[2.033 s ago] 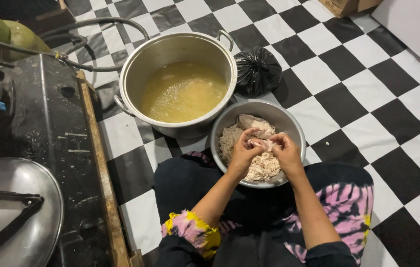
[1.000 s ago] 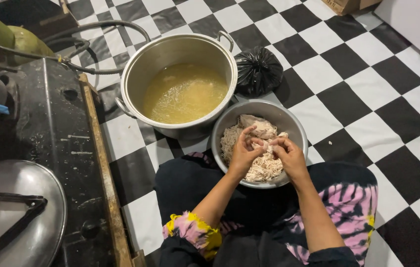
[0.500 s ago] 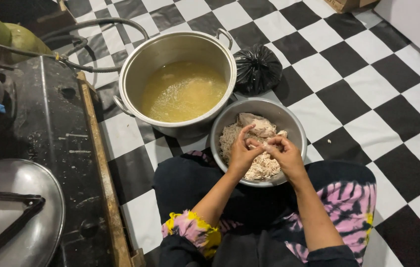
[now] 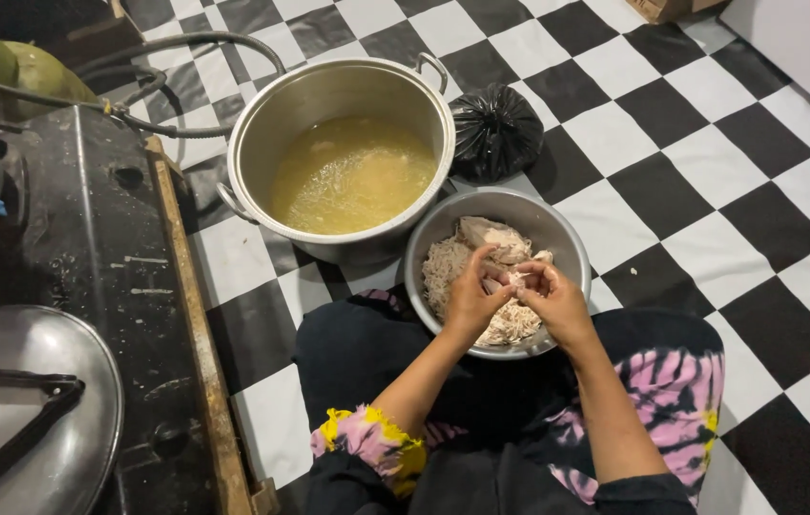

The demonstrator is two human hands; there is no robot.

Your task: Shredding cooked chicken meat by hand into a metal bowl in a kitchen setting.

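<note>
Checkered floor (image 4: 710, 191) in black and white tiles fills most of the frame, with a dark, scuffed stove top (image 4: 90, 286) running down the left side. On the stove top at the lower left lies a round metal lid (image 4: 71, 448) with a black handle across it. At the upper left sits a green gas cylinder (image 4: 4, 62), and a grey hose (image 4: 185, 43) curves from it past the pot.

At the upper centre stands a large steel pot (image 4: 262, 124) on the floor, about half full of cloudy yellow broth (image 4: 352, 176). Just to its right rests a knotted black plastic bag (image 4: 495, 129).

Below the pot, touching the seated person's knees, is a steel bowl (image 4: 557, 229) holding pale cooked chicken (image 4: 457, 267), much of it already in shreds and one larger piece at the far side. Both hands meet over the bowl's near half: the left hand (image 4: 471, 296) and the right hand (image 4: 553, 300) each pinch, fingers closed, on what looks like a small piece of the chicken between them, though fingers hide most of it.
</note>
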